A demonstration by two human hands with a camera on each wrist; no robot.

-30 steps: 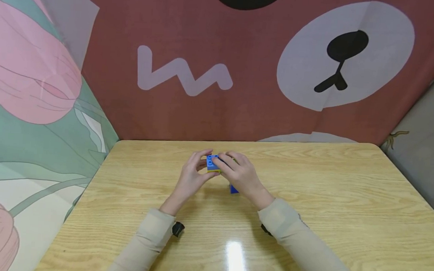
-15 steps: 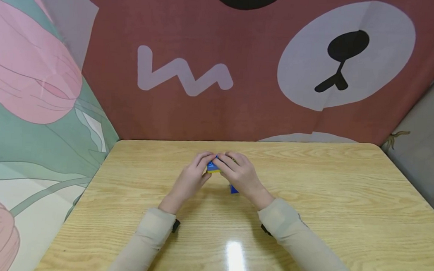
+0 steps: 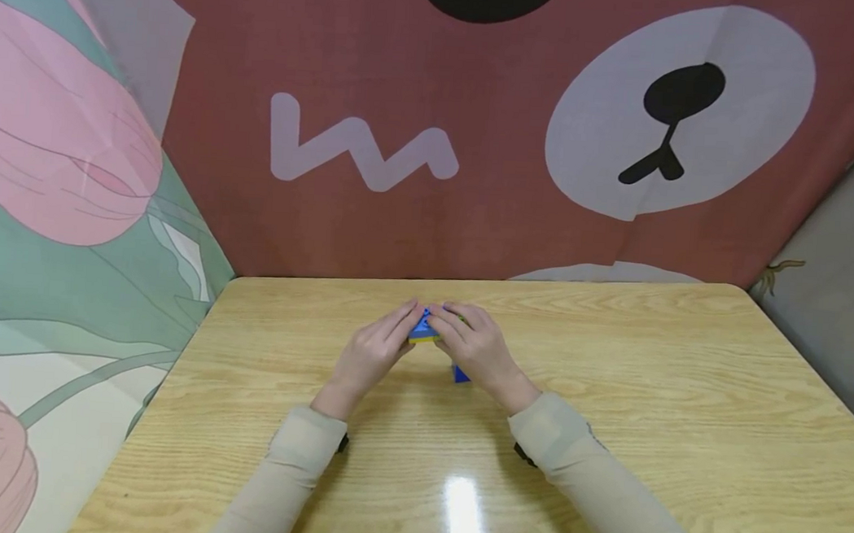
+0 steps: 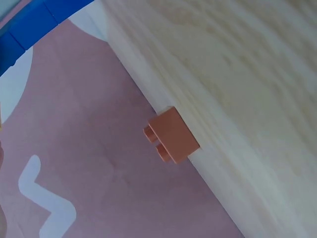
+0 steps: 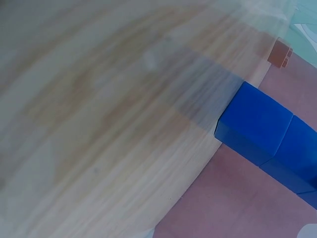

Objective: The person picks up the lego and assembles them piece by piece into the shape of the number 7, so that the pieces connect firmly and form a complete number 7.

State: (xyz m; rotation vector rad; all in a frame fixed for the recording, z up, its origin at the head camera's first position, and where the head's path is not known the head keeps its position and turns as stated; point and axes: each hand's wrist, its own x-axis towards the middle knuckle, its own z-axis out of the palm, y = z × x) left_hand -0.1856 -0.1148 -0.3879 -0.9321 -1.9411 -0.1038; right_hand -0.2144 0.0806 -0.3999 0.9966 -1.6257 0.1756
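In the head view my left hand (image 3: 368,359) and right hand (image 3: 482,353) meet over a toy building brick piece, blue on top (image 3: 425,325) with a thin yellow layer (image 3: 422,340) below. Left fingers grip its left end; right fingers lie over its top and right side. The hands cover much of it. Below the right hand a darker blue brick part (image 3: 460,374) shows, mostly hidden. Joined blue bricks (image 5: 257,121) stand out in the right wrist view, and a row of blue bricks (image 4: 37,25) crosses the left wrist view's corner.
A reddish-brown two-stud brick (image 4: 173,135) sits on the wooden table (image 3: 655,378), seen in both wrist views, while the head view does not show it. Behind the table's far edge hangs a printed cloth (image 3: 341,229). A light reflection lies near the front.
My left hand's fingers have moved from a spread hold to a closer grip over the brick piece's left end. The piece has tilted slightly; the right hand stays nearly still.
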